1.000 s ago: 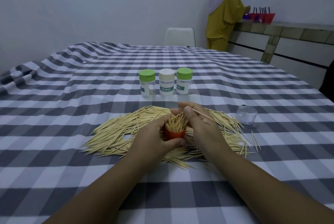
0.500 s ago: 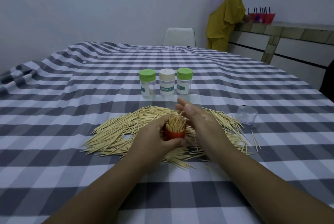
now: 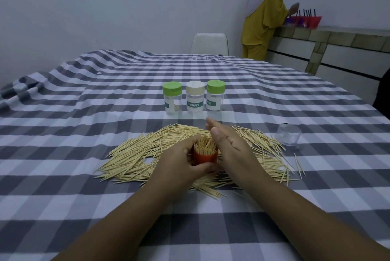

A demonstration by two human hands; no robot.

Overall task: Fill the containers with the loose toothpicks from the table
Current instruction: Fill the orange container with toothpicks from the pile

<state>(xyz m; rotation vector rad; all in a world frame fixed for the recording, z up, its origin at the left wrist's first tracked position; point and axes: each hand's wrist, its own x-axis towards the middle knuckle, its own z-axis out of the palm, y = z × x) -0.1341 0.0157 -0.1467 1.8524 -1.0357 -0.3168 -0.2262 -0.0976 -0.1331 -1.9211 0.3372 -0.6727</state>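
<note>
Three capped jars [image 3: 194, 99] stand in a row on the checked worktop [image 3: 84, 134], beyond the toothpick pile [image 3: 147, 155]. Red cup [image 3: 205, 156], packed with upright toothpicks, sits mid-pile, gripped by the left hand [image 3: 179, 163] with fingers curled round it. Right hand [image 3: 230, 146] is flat-fingered, held edgewise just beside the cup's toothpicks, holding nothing. Clear lid [image 3: 288, 137] lies right of the pile.

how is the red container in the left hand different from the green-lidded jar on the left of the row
The red container is opaque, lidless and packed with upright toothpicks; the green-lidded clear jar is see-through, capped and nearly empty. The left hand grips the red container amid the loose toothpick pile; the jar stands untouched farther back. Both stand upright.
</note>
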